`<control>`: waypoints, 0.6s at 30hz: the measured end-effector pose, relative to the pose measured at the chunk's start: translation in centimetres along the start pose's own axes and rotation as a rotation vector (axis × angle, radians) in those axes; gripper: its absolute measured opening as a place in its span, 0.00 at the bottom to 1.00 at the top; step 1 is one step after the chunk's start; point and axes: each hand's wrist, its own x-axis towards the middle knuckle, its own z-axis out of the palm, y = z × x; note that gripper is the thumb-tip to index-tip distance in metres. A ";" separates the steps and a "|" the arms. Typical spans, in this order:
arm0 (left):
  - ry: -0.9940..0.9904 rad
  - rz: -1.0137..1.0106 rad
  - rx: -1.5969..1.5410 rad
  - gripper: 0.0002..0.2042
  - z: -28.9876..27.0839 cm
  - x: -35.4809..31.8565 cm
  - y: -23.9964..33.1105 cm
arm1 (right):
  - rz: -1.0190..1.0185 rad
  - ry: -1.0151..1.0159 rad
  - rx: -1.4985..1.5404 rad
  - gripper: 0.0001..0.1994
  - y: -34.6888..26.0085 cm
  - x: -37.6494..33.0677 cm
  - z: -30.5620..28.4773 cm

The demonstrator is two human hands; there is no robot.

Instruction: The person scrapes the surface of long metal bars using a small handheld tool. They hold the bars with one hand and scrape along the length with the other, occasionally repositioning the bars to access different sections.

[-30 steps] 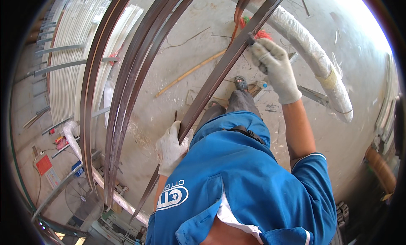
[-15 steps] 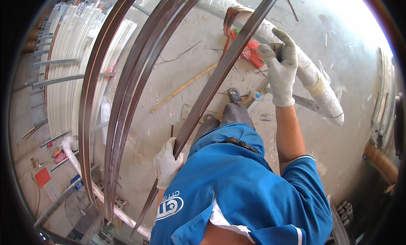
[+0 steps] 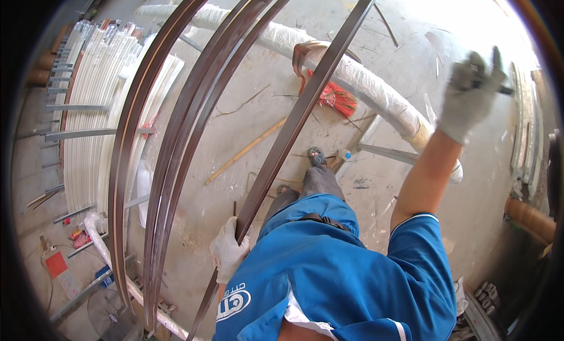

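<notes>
My left hand (image 3: pixel 228 253), in a white glove, is shut around a long dark brown metal bar (image 3: pixel 305 106) low down by my hip. The bar runs up and to the right from there, over my shoe (image 3: pixel 317 157). My right hand (image 3: pixel 470 94), also gloved, is raised far to the right with its fingers apart. It is off the bar and holds nothing that I can make out.
Several curved brown metal profiles (image 3: pixel 176 135) arch across the floor on my left. Beside them lies a stack of white profiles (image 3: pixel 88 135). A long white wrapped bundle (image 3: pixel 364 82), a red broom (image 3: pixel 336 99) and a wooden stick (image 3: pixel 247 153) lie ahead. A fan (image 3: pixel 108 314) stands lower left.
My right hand let go of the bar's upper part and swung out to the right. My left hand kept its grip on the bar.
</notes>
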 end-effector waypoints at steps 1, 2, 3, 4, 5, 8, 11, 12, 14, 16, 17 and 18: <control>0.011 0.008 0.021 0.21 0.1 0.0 0.0 | -0.109 -0.019 0.033 0.22 -1.2 1.6 -0.8; 0.018 0.003 0.037 0.21 0.1 0.0 -0.1 | -0.138 0.057 0.069 0.21 -2.4 3.3 -1.5; 0.010 0.003 0.029 0.21 0.2 0.0 -0.2 | -0.164 0.106 0.128 0.20 -3.5 5.0 -2.2; -0.002 -0.007 0.015 0.21 0.2 -0.1 -0.3 | -0.195 0.059 0.027 0.19 -3.9 6.1 -2.8; -0.006 -0.017 -0.004 0.21 0.3 0.0 -0.4 | -0.174 -0.052 -0.212 0.18 -4.3 7.2 -3.4; -0.015 -0.031 -0.033 0.22 0.3 0.0 -0.7 | -0.184 -0.257 -1.152 0.17 -2.8 9.3 -4.6; -0.046 -0.066 -0.088 0.22 0.1 0.1 -0.9 | -0.075 -0.245 -1.504 0.21 0.4 10.4 -4.7; -0.029 -0.032 -0.094 0.22 0.1 0.1 -0.9 | -0.034 -0.300 -1.281 0.23 1.9 10.4 -4.4; -0.030 -0.042 -0.098 0.22 0.0 0.1 -0.8 | 0.029 -0.403 -1.146 0.27 4.6 10.4 -3.3; -0.017 -0.004 -0.068 0.21 -0.1 0.2 -0.7 | 0.079 -0.497 -1.110 0.31 7.7 9.4 -1.9; -0.013 -0.007 -0.065 0.20 -0.2 0.2 -0.6 | 0.100 -0.554 -1.070 0.27 9.2 9.0 -0.9; 0.003 0.004 -0.045 0.20 -0.1 0.1 -0.5 | 0.178 -0.570 -1.013 0.29 10.6 8.7 0.0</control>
